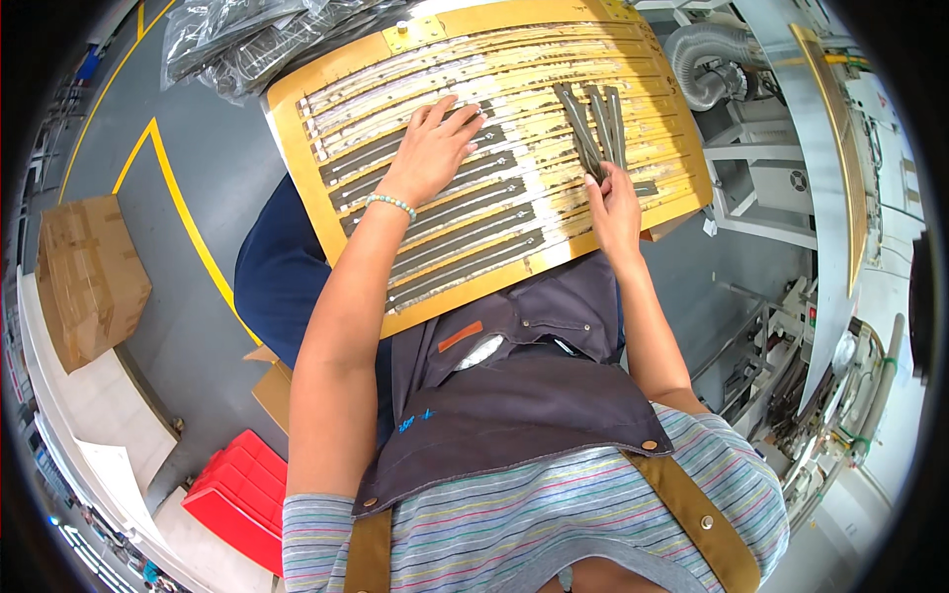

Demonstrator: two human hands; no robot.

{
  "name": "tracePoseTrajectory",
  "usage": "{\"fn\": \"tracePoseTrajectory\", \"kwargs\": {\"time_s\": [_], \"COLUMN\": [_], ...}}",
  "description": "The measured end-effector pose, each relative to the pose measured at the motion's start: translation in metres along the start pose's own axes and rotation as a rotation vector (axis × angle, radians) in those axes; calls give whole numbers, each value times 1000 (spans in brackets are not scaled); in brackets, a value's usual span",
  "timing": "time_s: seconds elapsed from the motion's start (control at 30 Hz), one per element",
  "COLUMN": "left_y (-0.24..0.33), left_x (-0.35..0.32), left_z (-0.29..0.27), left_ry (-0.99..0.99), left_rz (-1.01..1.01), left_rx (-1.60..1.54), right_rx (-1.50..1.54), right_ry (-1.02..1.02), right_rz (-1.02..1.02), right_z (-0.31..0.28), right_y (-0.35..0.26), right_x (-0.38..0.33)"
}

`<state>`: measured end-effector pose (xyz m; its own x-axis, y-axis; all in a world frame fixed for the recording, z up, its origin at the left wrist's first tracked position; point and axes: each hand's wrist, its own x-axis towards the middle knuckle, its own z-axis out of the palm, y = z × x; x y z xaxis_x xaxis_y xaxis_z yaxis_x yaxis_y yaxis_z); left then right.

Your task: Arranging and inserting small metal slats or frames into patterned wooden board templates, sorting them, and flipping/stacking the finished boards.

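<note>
Shirt (534, 502); dk strips (580, 128) in R hand (618, 210)

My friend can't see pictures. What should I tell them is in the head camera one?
A person's right hand holds a bunch of loose dark strips over a yellow board on their lap, while their left hand is at other dark strips laid in rows. A red bin and a cardboard box are on the left.
</note>
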<state>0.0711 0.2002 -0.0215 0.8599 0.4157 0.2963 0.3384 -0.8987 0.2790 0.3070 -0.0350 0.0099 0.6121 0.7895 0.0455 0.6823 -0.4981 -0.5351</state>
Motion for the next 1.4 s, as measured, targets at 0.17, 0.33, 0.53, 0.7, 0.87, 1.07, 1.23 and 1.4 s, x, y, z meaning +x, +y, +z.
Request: {"fn": "tracePoseTrajectory", "kwargs": {"time_s": [0.17,0.33,0.53,0.7,0.87,1.07,1.23,1.4], "left_y": [-1,-3,-3,-24,-58,-69,-58,-19], "left_x": [8,14,0,-53,-126,-173,-190,-170], "left_z": [7,11,9,-24,-72,-96,-94,-93], "left_ry": [-1,-58,75,31,2,32,163,369], "left_rz": [40,80,89,-79,-148,-252,-504,-555], "left_rx": [33,94,49,-65,-4,120,112,-4], "right_rx": [29,7,6,7,19,23,42,-86], "right_ry": [-13,-22,-14,-19,-43,36,124,72], "right_rz": [-14,-15,-63,-67,-26,-145,-158,-123], "right_z": [5,7,7,7,7,0,-1,20], "right_y": [-7,-8,-3,4,1,-5,-21,-29], "right_x": [-10,-11,-10,-10,-13,2,52,113]}}
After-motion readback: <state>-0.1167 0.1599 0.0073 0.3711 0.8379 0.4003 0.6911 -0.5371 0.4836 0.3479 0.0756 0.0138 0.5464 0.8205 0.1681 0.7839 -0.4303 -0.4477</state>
